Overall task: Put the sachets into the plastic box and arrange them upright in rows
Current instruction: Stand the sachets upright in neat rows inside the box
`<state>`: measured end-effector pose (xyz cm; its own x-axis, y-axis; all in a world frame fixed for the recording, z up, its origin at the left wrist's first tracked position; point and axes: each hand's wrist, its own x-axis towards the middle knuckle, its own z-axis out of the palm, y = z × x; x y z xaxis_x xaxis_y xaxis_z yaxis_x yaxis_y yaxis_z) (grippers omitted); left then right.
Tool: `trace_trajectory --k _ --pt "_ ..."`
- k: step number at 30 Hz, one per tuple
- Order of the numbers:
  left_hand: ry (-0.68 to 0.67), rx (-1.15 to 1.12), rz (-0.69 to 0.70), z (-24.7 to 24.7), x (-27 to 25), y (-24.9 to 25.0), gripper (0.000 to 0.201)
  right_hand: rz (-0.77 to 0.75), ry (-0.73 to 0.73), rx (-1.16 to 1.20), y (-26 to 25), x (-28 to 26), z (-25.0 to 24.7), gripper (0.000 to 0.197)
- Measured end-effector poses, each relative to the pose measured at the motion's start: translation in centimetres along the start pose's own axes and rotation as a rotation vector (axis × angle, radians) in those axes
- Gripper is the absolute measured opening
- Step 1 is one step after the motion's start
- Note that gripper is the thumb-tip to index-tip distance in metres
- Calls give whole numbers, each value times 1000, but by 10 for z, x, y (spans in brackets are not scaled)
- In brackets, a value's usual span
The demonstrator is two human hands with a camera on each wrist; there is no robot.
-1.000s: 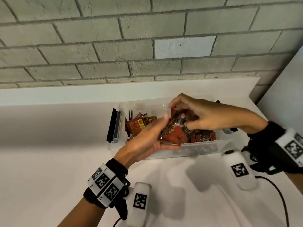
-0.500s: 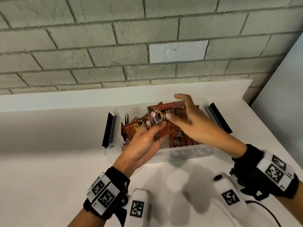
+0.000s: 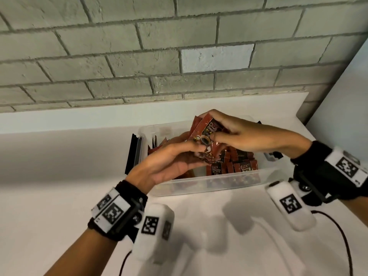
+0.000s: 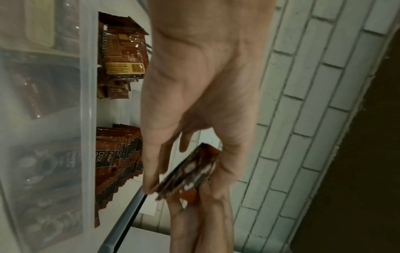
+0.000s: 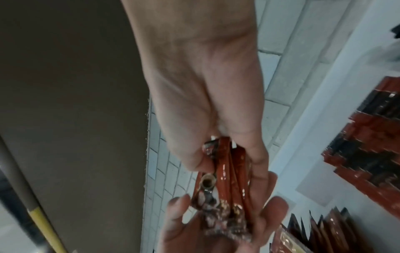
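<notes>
Head view, left to right: a black latch clip (image 3: 133, 154) stands at the left end of the clear plastic box (image 3: 209, 186), which sits on the white counter (image 3: 59, 196) below a grey brick wall (image 3: 119, 56). At the box's left end, a few red-brown sachets (image 3: 157, 144) lean loosely. My left hand (image 3: 169, 164) cups, palm up, the lower end of a small stack of sachets (image 3: 207, 136) held above the box; my right hand (image 3: 239, 134) pinches the stack's upper end between thumb and fingers. Its front face reads "D2X" over a coffee-cup picture. Along the near wall on the right, a row of upright sachets (image 3: 239, 166) reads "D2X" and "BLACK". Left wrist view: one sachet back (image 4: 125, 56) carries a yellow label, its text too small to read.
</notes>
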<state>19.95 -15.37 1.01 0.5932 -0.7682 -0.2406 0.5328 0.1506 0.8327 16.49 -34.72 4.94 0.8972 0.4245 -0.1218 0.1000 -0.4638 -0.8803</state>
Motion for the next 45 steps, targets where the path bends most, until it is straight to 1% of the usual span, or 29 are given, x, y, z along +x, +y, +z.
trace_trajectory --k 2,5,7,10,13,15,18,19,20,21,23,25,26,27,29,31,33,35,38,39,41,43,45 --pt "-97 25 -42 -1 2 7 52 -27 -98 -118 -10 2 -1 36" --pt "-126 134 -83 4 11 19 36 -37 -176 -245 -20 13 0 42" --pt "-119 217 -98 6 17 29 31 -16 -182 -279 -24 19 -6 46" --pt "-36 350 -113 4 27 41 26 -22 -198 -325 -28 26 -21 39" --pt "-34 390 -177 4 38 45 22 10 -242 -324 -24 36 -32 33" --pt "-62 440 -277 0 47 42 21 53 -272 -312 -16 42 -38 29" --pt "-42 706 -460 -14 56 37 32 206 -309 -297 5 49 -43 33" --pt "-10 788 -486 -20 59 35 31 268 -327 -326 14 51 -43 37" --pt "33 841 -492 -25 62 32 21 324 -354 -353 22 53 -41 40" --pt "61 889 -503 -26 63 30 5 370 -380 -377 30 55 -37 44" --pt "84 978 -538 -30 69 21 22 418 -426 -443 44 60 -28 49" --pt "77 1004 -607 -35 78 12 5 443 -459 -515 52 64 -18 52" --pt "70 1004 -643 -37 83 7 22 450 -477 -553 55 65 -13 53" --pt "59 998 -673 -38 87 3 32 444 -496 -611 58 67 -9 55" --pt "18 992 -727 -38 92 -1 38 408 -522 -757 60 70 -2 61" --pt "-46 972 -777 -36 95 -5 35 354 -518 -841 62 70 2 64" --pt "-91 959 -801 -30 96 -7 25 297 -499 -882 64 70 3 64" --pt "-112 986 -827 -29 98 -12 23 246 -460 -883 66 70 3 60" --pt "-123 1065 -864 -27 103 -15 32 193 -406 -810 71 69 4 57" --pt "-129 1078 -879 -28 105 -15 29 190 -399 -781 72 69 4 55" --pt "-139 1107 -902 -28 105 -11 19 233 -419 -740 73 70 4 52" --pt "-137 1138 -898 -31 106 -9 21 258 -435 -750 74 71 3 51" --pt "-130 1140 -891 -32 106 -7 24 236 -444 -794 75 72 2 50"
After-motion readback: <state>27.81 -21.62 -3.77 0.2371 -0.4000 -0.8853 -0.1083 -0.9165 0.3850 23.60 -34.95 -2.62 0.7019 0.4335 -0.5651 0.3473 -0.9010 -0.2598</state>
